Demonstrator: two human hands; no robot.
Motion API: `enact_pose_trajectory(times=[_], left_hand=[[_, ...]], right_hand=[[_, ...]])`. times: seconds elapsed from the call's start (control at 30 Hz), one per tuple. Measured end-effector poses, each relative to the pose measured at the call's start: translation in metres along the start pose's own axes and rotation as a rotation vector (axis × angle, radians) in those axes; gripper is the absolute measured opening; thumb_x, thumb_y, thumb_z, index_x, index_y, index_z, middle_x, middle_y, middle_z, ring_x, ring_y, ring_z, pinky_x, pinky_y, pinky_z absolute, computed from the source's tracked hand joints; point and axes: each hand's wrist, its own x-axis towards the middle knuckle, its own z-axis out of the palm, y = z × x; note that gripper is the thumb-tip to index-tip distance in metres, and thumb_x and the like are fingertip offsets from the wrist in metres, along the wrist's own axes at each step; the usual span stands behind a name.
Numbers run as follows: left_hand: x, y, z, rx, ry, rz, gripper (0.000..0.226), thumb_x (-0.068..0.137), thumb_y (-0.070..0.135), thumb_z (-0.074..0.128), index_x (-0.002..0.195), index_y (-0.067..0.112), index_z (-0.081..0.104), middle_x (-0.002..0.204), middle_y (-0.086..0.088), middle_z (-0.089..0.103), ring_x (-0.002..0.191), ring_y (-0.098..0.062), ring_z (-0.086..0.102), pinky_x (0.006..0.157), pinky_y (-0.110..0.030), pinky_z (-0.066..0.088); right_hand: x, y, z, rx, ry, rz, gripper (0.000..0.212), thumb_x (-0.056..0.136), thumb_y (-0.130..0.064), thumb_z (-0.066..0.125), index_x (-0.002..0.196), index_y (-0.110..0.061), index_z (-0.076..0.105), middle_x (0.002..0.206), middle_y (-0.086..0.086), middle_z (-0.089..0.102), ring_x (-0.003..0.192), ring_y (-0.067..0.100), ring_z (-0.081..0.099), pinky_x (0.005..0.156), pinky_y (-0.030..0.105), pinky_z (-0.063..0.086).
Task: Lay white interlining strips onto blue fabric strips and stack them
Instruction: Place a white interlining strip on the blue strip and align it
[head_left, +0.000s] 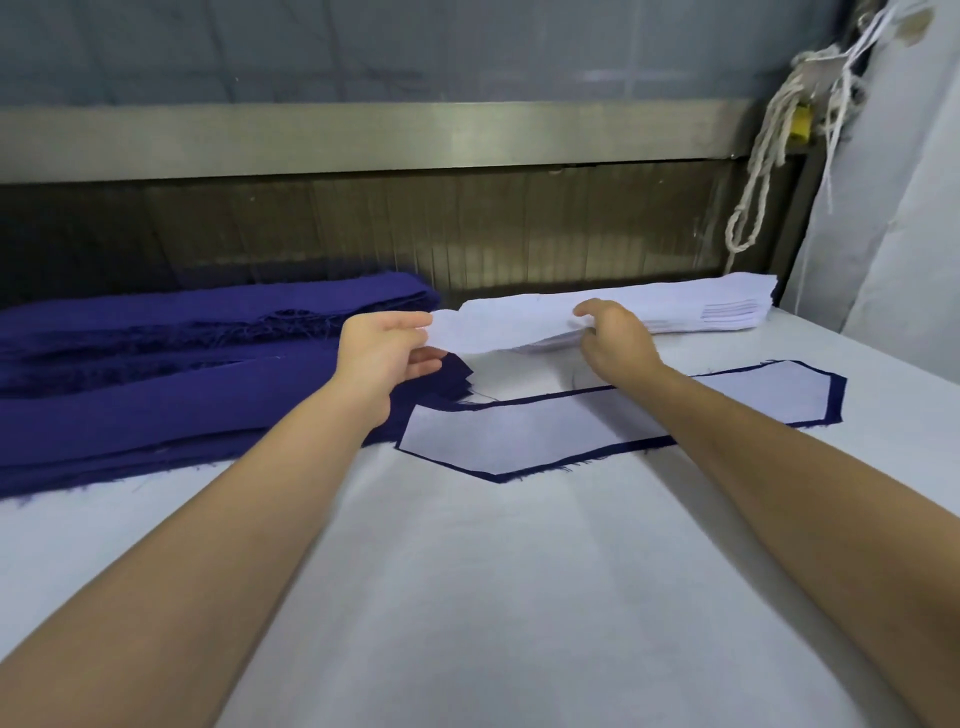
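A pile of white interlining strips (691, 309) lies at the far side of the table, right of centre. My left hand (382, 351) pinches the left end of the top white strip (498, 327), lifted a little off the pile. My right hand (615, 340) grips the same strip further right, fingers curled over it. Closer to me lies a blue fabric strip (836, 397) with a white interlining piece (519, 434) laid on it, a blue border showing all round. A thick pile of blue fabric strips (171, 374) fills the left side.
The table (493, 597) has a white cloth cover. Behind it runs a metal rail (363, 137) over a dark slatted panel. White cords (769, 156) hang at the back right beside a grey sheet (893, 234).
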Motion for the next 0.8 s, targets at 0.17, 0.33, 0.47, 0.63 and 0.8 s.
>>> enact_pose_trajectory(times=[0.17,0.33,0.47,0.63,0.8], left_hand=[[-0.008,-0.002,-0.009,0.048,-0.033,0.013,0.028,0.086,-0.011,0.054,0.104,0.006,0.065,0.116,-0.011,0.059,0.081,-0.018,0.066,0.062,-0.018,0.056],[-0.018,-0.007,-0.013,0.123,-0.104,0.026,0.03,0.084,-0.01,0.057,0.102,0.011,0.067,0.116,-0.009,0.055,0.07,-0.019,0.067,0.067,-0.023,0.058],[-0.026,-0.012,-0.015,0.181,-0.157,0.018,0.028,0.085,-0.007,0.057,0.1,0.014,0.067,0.104,-0.004,0.061,0.06,-0.015,0.069,0.079,-0.031,0.057],[-0.037,-0.014,-0.009,0.292,-0.162,0.125,0.022,0.087,0.001,0.059,0.088,0.019,0.07,0.093,-0.003,0.068,0.074,-0.017,0.065,0.083,-0.033,0.053],[-0.039,-0.011,-0.012,0.326,-0.149,0.18,0.017,0.088,0.012,0.061,0.079,0.021,0.072,0.092,0.005,0.07,0.078,-0.015,0.063,0.087,-0.036,0.051]], right_hand=[[-0.002,0.017,-0.018,0.25,0.157,0.16,0.037,0.088,-0.001,0.034,0.116,-0.003,0.058,0.119,0.014,0.059,0.105,0.029,0.053,0.081,0.026,0.038],[-0.007,0.027,-0.037,0.284,0.277,0.21,0.032,0.096,-0.012,0.033,0.107,0.004,0.059,0.108,0.018,0.061,0.092,0.025,0.052,0.079,0.031,0.039],[-0.013,0.053,-0.059,0.355,0.323,0.342,0.026,0.094,-0.005,0.042,0.104,0.006,0.063,0.108,0.021,0.063,0.098,0.032,0.057,0.078,0.034,0.045],[-0.031,0.081,-0.074,0.443,0.366,0.461,0.018,0.088,-0.003,0.054,0.1,-0.002,0.068,0.095,0.009,0.063,0.084,0.02,0.054,0.072,0.026,0.042],[-0.044,0.096,-0.076,0.429,0.362,0.519,0.018,0.084,0.001,0.055,0.089,-0.01,0.068,0.088,0.003,0.061,0.084,0.02,0.054,0.08,0.032,0.047]])
